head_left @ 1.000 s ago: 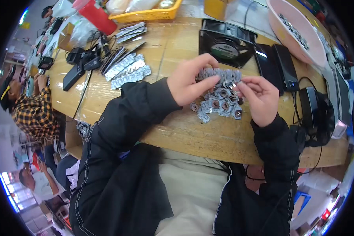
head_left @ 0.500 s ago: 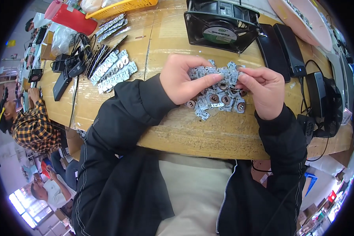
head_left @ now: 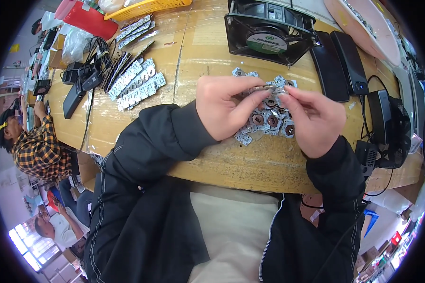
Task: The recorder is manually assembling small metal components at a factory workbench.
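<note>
Above the table, my left hand [head_left: 224, 106] and my right hand [head_left: 318, 120] come close together, both closed in a pinch. Between their fingertips is a small circuit board piece [head_left: 275, 90], tilted nearly edge-on and partly covered by the thumbs. Under and around the fingertips lies a loose pile of small grey-white circuit boards [head_left: 272, 121], several of them with round brown parts. Strips of similar boards [head_left: 139, 89] rest in overlapping rows to the left of my left forearm.
A black fan [head_left: 269, 35] stands beyond my hands. Two dark power-bank-like blocks [head_left: 347, 61] and a pink tray [head_left: 363, 28] are at the right. Cables and adapters [head_left: 87, 75], a red container [head_left: 87, 19] and a yellow basket [head_left: 146, 8] occupy the left. Co-workers sit farther left.
The board piece between my hands has tipped from nearly flat to almost edge-on. Both hands have shifted slightly toward me, and more of the far side of the pile shows.
</note>
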The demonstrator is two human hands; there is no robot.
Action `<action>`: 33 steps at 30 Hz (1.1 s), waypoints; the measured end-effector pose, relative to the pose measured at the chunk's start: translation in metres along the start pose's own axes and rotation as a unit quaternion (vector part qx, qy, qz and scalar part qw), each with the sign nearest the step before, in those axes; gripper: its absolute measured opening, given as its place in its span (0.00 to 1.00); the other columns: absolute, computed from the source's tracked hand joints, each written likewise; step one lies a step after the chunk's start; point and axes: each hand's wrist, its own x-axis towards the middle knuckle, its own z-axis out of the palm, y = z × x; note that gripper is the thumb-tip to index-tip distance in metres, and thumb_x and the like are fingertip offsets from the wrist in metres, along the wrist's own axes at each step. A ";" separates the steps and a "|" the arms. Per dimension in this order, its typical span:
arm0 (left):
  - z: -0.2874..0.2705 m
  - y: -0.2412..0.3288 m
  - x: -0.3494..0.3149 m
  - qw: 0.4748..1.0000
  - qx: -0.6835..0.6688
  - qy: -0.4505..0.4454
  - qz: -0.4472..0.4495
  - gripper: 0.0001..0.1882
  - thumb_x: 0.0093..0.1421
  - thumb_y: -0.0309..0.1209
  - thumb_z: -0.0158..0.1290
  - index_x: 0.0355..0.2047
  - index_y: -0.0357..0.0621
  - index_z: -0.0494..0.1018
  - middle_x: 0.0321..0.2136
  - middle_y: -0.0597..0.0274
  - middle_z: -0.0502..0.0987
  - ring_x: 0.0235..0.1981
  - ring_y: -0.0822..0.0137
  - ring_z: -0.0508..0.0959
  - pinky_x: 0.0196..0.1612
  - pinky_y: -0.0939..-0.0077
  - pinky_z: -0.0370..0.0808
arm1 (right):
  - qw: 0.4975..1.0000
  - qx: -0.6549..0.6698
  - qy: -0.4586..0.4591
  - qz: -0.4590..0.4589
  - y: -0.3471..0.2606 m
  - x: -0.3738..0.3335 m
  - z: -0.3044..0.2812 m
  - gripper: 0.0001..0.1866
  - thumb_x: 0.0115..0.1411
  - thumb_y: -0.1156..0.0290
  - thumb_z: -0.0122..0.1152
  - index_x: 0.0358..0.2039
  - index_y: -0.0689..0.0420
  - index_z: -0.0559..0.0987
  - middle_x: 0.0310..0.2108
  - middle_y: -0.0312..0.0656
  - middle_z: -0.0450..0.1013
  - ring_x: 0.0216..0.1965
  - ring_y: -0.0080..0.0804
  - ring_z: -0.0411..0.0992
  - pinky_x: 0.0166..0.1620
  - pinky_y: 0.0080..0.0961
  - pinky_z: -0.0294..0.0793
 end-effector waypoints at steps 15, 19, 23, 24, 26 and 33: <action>-0.003 -0.006 0.003 0.967 0.137 0.006 0.214 0.12 0.49 0.17 0.62 0.36 0.36 0.78 0.26 0.51 0.80 0.26 0.60 0.82 0.28 0.75 0.78 | 0.932 0.277 -0.071 0.223 0.030 0.010 -0.010 0.08 0.57 0.82 0.62 0.38 0.68 0.79 0.32 0.46 0.79 0.28 0.24 0.78 0.33 0.17 0.79; -0.002 -0.007 0.004 0.971 0.142 0.029 0.188 0.12 0.49 0.18 0.62 0.35 0.37 0.78 0.25 0.51 0.80 0.25 0.59 0.82 0.28 0.74 0.78 | 0.932 0.268 -0.075 0.233 0.028 0.011 -0.008 0.08 0.57 0.81 0.62 0.38 0.68 0.79 0.32 0.46 0.79 0.27 0.24 0.78 0.32 0.17 0.79; -0.002 -0.010 0.007 0.963 0.149 -0.002 0.225 0.12 0.48 0.18 0.62 0.35 0.36 0.78 0.25 0.50 0.79 0.26 0.57 0.82 0.28 0.73 0.78 | 0.923 0.294 -0.046 0.243 0.030 0.010 -0.008 0.08 0.57 0.81 0.63 0.38 0.68 0.79 0.32 0.47 0.79 0.27 0.25 0.78 0.32 0.17 0.79; -0.003 -0.010 0.007 0.960 0.153 -0.005 0.234 0.12 0.48 0.17 0.62 0.35 0.36 0.78 0.25 0.50 0.79 0.25 0.56 0.81 0.28 0.72 0.78 | 0.925 0.289 -0.042 0.244 0.028 0.010 -0.007 0.08 0.57 0.81 0.63 0.37 0.68 0.79 0.32 0.47 0.79 0.28 0.25 0.78 0.33 0.18 0.79; -0.005 -0.010 0.005 0.958 0.157 -0.006 0.241 0.12 0.48 0.17 0.61 0.35 0.36 0.78 0.25 0.50 0.79 0.25 0.56 0.81 0.28 0.72 0.78 | 0.926 0.284 -0.038 0.245 0.027 0.010 -0.007 0.08 0.57 0.82 0.63 0.37 0.68 0.79 0.32 0.47 0.79 0.28 0.25 0.78 0.34 0.18 0.80; -0.014 -0.011 0.008 0.961 0.139 -0.035 0.238 0.13 0.47 0.17 0.61 0.35 0.35 0.78 0.24 0.51 0.79 0.24 0.56 0.80 0.28 0.72 0.77 | 0.984 0.153 -0.063 0.057 0.021 0.013 -0.026 0.09 0.46 0.89 0.67 0.30 0.67 0.81 0.31 0.47 0.79 0.30 0.29 0.78 0.37 0.20 0.79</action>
